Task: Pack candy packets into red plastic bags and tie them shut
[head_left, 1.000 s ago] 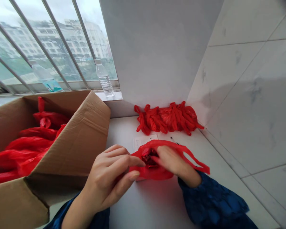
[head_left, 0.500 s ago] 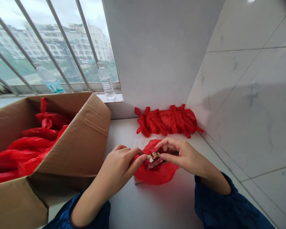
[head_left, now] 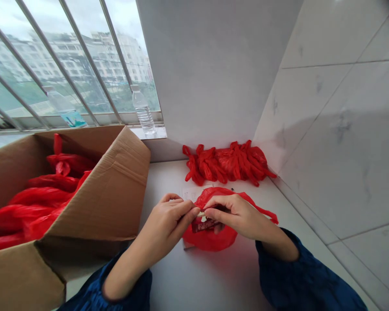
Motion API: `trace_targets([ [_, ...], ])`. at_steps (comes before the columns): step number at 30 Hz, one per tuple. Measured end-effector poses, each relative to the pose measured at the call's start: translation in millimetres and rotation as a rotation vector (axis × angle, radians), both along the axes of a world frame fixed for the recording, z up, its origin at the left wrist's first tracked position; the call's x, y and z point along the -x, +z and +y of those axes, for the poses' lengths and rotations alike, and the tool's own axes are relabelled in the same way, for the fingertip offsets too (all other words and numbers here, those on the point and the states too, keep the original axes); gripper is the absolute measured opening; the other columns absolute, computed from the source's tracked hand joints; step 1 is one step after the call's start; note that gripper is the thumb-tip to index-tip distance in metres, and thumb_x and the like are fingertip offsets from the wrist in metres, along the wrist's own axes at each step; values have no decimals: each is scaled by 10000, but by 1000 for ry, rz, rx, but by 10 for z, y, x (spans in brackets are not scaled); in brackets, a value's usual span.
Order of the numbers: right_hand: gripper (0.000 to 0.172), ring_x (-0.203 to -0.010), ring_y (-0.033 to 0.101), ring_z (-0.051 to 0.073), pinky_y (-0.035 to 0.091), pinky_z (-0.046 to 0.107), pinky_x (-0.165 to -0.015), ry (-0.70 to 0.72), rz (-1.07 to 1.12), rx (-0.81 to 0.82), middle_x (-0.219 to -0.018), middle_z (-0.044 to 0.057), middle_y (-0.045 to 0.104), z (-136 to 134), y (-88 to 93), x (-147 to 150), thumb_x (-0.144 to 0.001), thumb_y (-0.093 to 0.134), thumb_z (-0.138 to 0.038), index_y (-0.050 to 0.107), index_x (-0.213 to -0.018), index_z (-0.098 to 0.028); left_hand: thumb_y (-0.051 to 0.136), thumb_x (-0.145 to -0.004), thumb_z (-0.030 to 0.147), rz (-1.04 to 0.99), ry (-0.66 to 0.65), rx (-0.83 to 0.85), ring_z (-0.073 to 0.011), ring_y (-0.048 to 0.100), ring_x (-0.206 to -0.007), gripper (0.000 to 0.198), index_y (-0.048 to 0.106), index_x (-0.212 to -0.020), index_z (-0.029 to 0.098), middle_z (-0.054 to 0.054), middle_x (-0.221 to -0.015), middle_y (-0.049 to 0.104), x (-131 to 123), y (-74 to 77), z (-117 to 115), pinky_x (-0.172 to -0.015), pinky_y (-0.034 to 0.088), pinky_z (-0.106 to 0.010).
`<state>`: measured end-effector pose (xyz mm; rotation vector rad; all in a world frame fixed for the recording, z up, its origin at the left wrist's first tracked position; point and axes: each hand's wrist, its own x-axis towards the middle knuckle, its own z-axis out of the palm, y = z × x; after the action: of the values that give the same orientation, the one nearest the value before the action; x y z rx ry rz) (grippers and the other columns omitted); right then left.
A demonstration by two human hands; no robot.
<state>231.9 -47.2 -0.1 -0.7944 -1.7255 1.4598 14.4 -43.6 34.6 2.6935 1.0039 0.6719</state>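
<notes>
Both hands pinch the upper edge of a small dark red printed packet [head_left: 205, 224] with pale lettering. My left hand [head_left: 172, 218] has thumb and forefinger closed at its left end. My right hand [head_left: 235, 212] grips close beside, its fingers covering the packet's right part. What the packet contains is hidden. Beneath them a red plastic bag [head_left: 210, 242] lies spread on the white tabletop [head_left: 175, 280], one handle stretching right behind my right wrist. Part of a printed paper [head_left: 188, 193] shows from under the bag.
At left stands an open cardboard box [head_left: 116, 194] holding several red plastic bags [head_left: 42, 196]. Against the back wall lies a row of knotted red bags [head_left: 227, 164]. A clear water bottle [head_left: 143, 110] and a blue-labelled bottle [head_left: 66, 108] stand by the barred window. A tiled wall [head_left: 343, 142] bounds the right.
My right hand has moved left along the packet, towards my left hand, and now covers most of its lettering. The bag's handle on the right has come into sight.
</notes>
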Motion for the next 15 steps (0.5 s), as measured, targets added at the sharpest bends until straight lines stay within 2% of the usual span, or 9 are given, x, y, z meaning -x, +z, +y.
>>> trace_targets([
  [2, 242, -820, 722, 179, 579, 264, -696, 3, -21, -12, -922, 12, 735, -23, 33, -40, -983, 567, -420, 705, -992, -221, 360, -1052, 279, 29, 23, -12, -116, 458, -561, 408, 503, -682, 184, 49, -592, 524, 9, -5, 2, -832, 415, -316],
  [4, 212, -865, 719, 181, 559, 265, -731, -33, -160, -104, -950, 4, 754, -56, 64, -96, -989, 565, -383, 720, -988, -238, 366, -1051, 288, 45, 50, -22, -125, 496, -588, 401, 529, -701, 183, 40, -602, 546, 18, 13, -12, -817, 415, -315],
  [8, 177, -866, 707, 226, 492, 306, -747, -266, -746, -332, -894, 30, 765, -95, 34, -129, -971, 585, -272, 735, -891, -222, 396, -1042, 288, 2, 51, -22, -147, 586, -676, 334, 625, -821, 184, 13, -689, 647, 37, 100, -80, -788, 412, -313],
  [11, 206, -883, 705, 285, 457, 331, -708, -364, -1075, -366, -897, 100, 758, -50, -72, -44, -984, 531, -230, 711, -900, -174, 412, -1036, 266, -67, -20, 12, -136, 576, -660, 285, 641, -885, 190, 23, -720, 661, 53, 162, -143, -817, 398, -319],
  [13, 188, -891, 703, 282, 447, 319, -695, -315, -1066, -390, -921, 109, 752, 11, -158, 28, -984, 514, -204, 692, -937, -163, 423, -1028, 249, -109, -63, 17, -129, 567, -652, 257, 638, -899, 195, 33, -731, 664, 65, 188, -179, -851, 382, -327],
  [15, 144, -905, 698, 250, 451, 296, -712, -176, -907, -420, -970, 83, 748, 79, -247, 89, -975, 536, -200, 677, -991, -177, 427, -1022, 234, -150, -89, 0, -125, 569, -659, 242, 633, -899, 200, 39, -753, 677, 79, 202, -208, -888, 367, -333],
])
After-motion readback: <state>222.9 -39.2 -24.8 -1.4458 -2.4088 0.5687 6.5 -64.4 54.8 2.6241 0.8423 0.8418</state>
